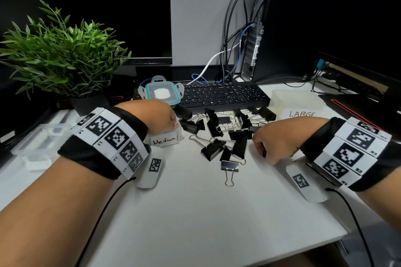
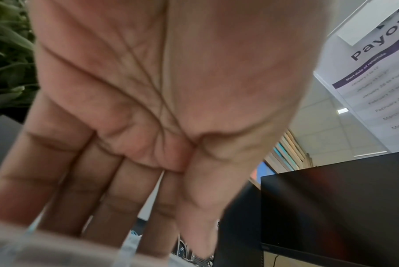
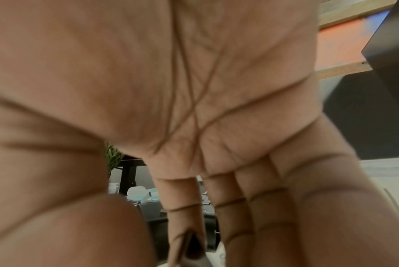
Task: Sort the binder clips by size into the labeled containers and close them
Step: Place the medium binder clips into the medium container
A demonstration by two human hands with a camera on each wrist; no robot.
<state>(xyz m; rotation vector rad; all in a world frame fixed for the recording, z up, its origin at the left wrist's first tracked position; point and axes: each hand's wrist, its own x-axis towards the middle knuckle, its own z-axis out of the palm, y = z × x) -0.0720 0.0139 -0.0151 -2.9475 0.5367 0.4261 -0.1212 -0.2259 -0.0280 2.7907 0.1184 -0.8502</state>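
Observation:
A pile of black binder clips (image 1: 225, 132) of mixed sizes lies mid-desk in front of the keyboard. One more clip (image 1: 229, 167) lies apart, nearer to me. My left hand (image 1: 167, 119) hovers over the small clear container labeled Medium (image 1: 165, 140). In the left wrist view its fingers (image 2: 116, 207) are straight and hold nothing, above the blurred container rim (image 2: 45, 249). My right hand (image 1: 263, 151) sits at the pile's right edge, knuckles up. Its thumb and index finger pinch a black binder clip (image 3: 194, 247). The clear container labeled LARGE (image 1: 297, 102) stands open at the back right.
A teal-sealed lid (image 1: 161, 93) lies behind the Medium container, and another clear lid (image 1: 41, 143) lies at the left. Behind them are a keyboard (image 1: 221, 95), a potted plant (image 1: 65, 54), a monitor and a computer tower (image 1: 303, 28) with cables. The white desk's front edge (image 1: 238, 253) is close.

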